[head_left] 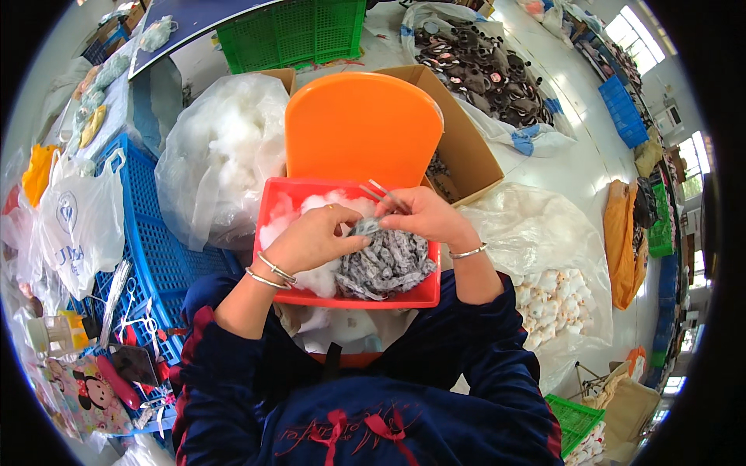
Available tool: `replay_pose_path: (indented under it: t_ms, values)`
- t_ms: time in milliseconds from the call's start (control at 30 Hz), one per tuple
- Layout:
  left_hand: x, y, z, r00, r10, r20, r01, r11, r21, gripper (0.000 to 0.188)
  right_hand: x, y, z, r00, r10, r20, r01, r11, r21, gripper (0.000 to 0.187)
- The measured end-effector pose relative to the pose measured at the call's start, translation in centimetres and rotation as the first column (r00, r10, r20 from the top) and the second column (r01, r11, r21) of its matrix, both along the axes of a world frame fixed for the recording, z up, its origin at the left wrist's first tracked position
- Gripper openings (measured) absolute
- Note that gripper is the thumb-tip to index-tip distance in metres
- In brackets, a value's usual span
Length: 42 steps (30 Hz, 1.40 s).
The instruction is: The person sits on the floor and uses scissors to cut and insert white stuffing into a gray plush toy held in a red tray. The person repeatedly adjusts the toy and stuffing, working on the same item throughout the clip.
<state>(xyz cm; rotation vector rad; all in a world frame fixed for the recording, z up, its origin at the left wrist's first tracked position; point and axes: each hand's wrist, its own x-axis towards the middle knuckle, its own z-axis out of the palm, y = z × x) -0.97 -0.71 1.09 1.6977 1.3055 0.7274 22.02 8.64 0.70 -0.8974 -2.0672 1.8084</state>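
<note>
A red plastic tray (pixel 430 293) sits in front of my lap, with white stuffing (pixel 315 281) on its left side and a heap of grey, mottled fabric pieces (pixel 388 268) on its right. My left hand (pixel 315 242) is closed in a pinch over the heap, at a small grey fabric piece (pixel 365 227) between the two hands. Slim metal tweezers (pixel 382 194) stick out from my right hand (pixel 423 213), which is closed around them. Its fingertips meet the same grey piece. Bent fingers partly hide that piece.
An orange chair back (pixel 361 128) stands behind the tray, with a cardboard box (pixel 466 151) beside it. Bags of white stuffing (pixel 225 147) and small white pieces (pixel 552 303) flank me. Blue crates (pixel 167 264) at left carry scissors (pixel 144 318) and a plastic bag (pixel 85 225).
</note>
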Motion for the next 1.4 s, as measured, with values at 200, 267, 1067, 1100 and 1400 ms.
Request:
replay_pose_path:
  t_ms: [200,267,1067,1100,1400]
  values:
    - [0.7,-0.1,0.1,0.989,-0.141,-0.052,0.125,0.962,-0.243,0.026,-0.9,-0.6,1.2,1.000,0.003,0.019,-0.004,0.999,0.045,0.015]
    - [0.2,0.1,-0.3,0.996,-0.031,0.084,0.050,0.971,-0.235,0.025,-1.2,-0.6,0.8,0.992,-0.100,-0.081,0.107,0.989,0.097,0.013]
    - [0.4,0.9,1.5,0.816,0.371,0.442,-0.288,0.926,-0.245,0.015,-4.4,-2.5,1.0,0.914,-0.348,-0.207,0.322,0.935,-0.150,0.012]
    - [0.4,0.9,1.4,0.822,0.359,0.443,-0.266,0.928,-0.259,0.014,-4.3,-2.5,0.8,0.922,-0.326,-0.210,0.305,0.944,-0.127,0.012]
    - [-0.9,1.3,1.2,0.694,0.450,0.561,-0.330,0.892,-0.308,0.014,-2.4,-0.8,0.7,0.922,-0.365,-0.129,0.380,0.918,0.116,0.017]
